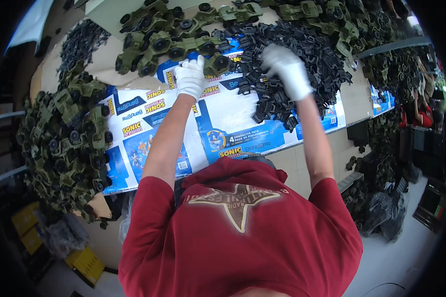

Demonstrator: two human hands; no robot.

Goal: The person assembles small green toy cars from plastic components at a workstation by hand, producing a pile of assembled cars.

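Observation:
My left hand [190, 79], in a white glove, is at the near edge of a group of olive-green toy vehicles. Its fingers are bent against a toy jeep [216, 65] with black wheels, partly covered by the hand. My right hand [286, 69], also gloved in white, hovers over or touches a heap of small black plastic parts [312, 59]. Motion smears its fingers, so whether they hold a part cannot be made out. More green toy jeeps [156, 42] lie just beyond my left hand.
Blue-and-white printed cardboard [173, 128] covers the near tabletop. A tall heap of green toy vehicles [67, 133] stands at the left edge, with small dark pieces [84, 42] behind it. Farther right, a person in red [423, 116] is beside more piles. Dark plastic bags [384, 215] lie on the floor.

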